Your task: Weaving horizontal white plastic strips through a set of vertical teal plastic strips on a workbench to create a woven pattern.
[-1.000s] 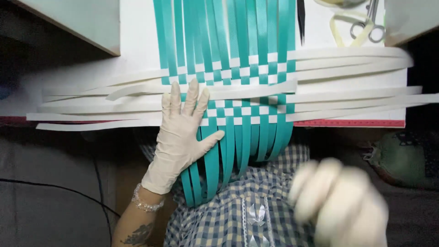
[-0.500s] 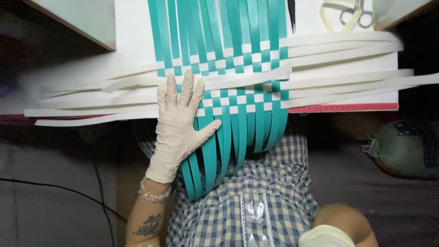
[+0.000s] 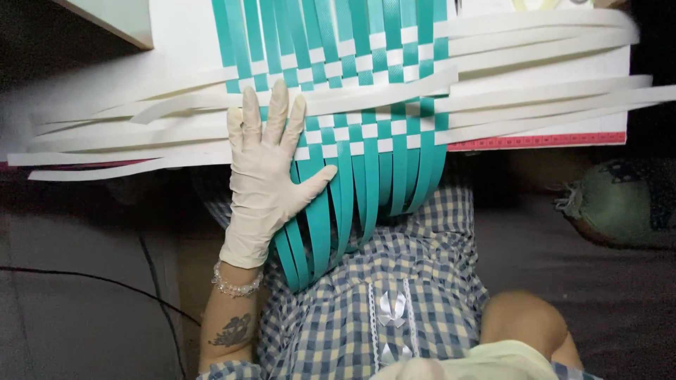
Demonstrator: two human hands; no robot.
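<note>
A woven mat of teal strips (image 3: 352, 105) crossed by white strips (image 3: 535, 105) lies on a white board (image 3: 183, 42) at the table's edge. The teal ends hang down over my checked clothing. My left hand (image 3: 264, 172), in a pale glove, lies flat with fingers spread on the mat's lower left corner and presses the strips down. My right hand (image 3: 486, 362), also gloved, is low at the bottom edge near my lap, mostly out of view; whether it holds anything cannot be told.
A red ruler edge (image 3: 542, 141) runs along the board's front right. A green cushion-like object (image 3: 620, 204) sits at the right. A black cable (image 3: 105, 281) crosses the dark floor at the left. A pale panel (image 3: 113, 17) lies at top left.
My right hand has dropped from the lower right down to the bottom edge of the view. The left hand stays flat on the weave.
</note>
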